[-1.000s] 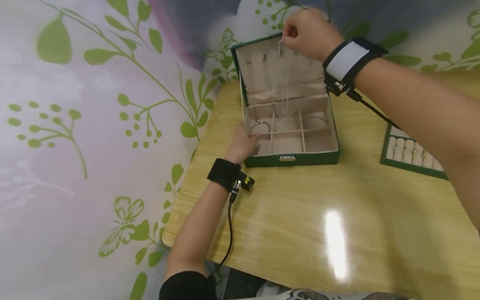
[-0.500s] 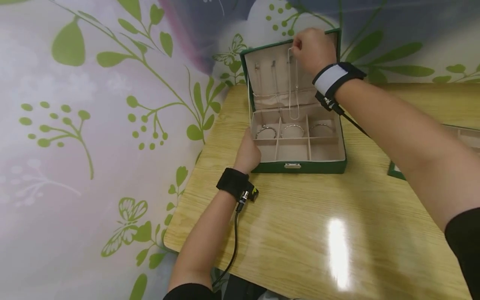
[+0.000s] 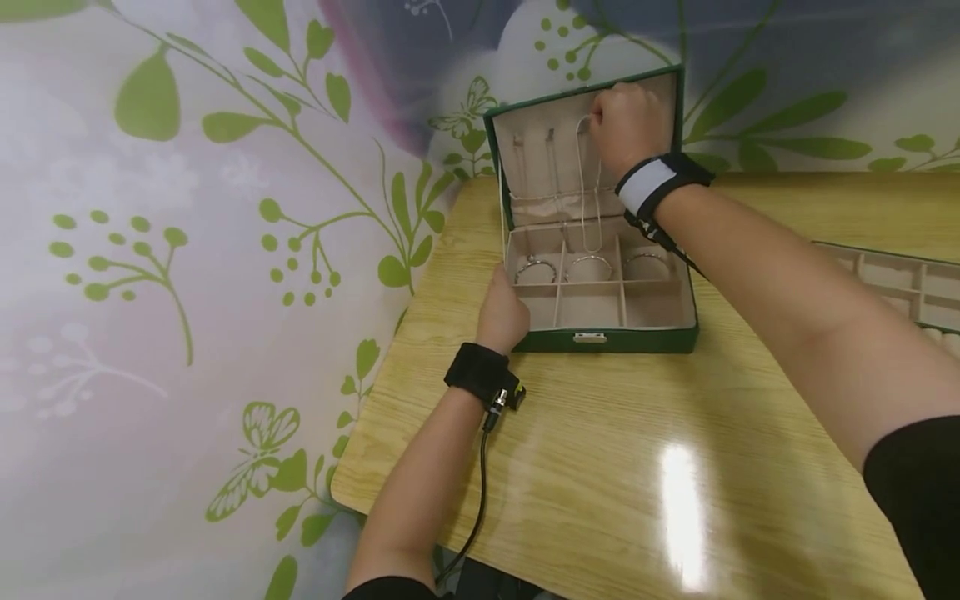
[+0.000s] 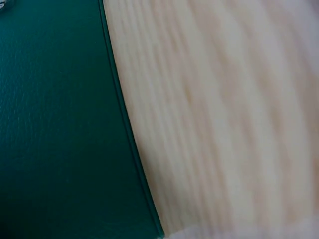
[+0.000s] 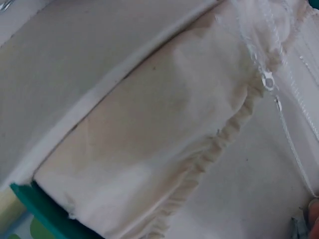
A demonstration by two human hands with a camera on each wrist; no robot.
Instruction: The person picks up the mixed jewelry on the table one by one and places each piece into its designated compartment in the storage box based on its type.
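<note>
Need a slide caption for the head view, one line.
Right hand holds a necklace chain against the open green jewelry box lid; left hand steadies its corner.

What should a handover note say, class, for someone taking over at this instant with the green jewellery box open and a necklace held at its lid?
Right hand: pinches the top of the necklace at the lid's hooks; the chain hangs down into the box.
Left hand: rests on the front left corner of the jewellery box, steadying it.
Done: three bangles lie in the back compartments.
Left: whether the necklace is hooked cannot be told; the front compartments look unfilled.
</note>
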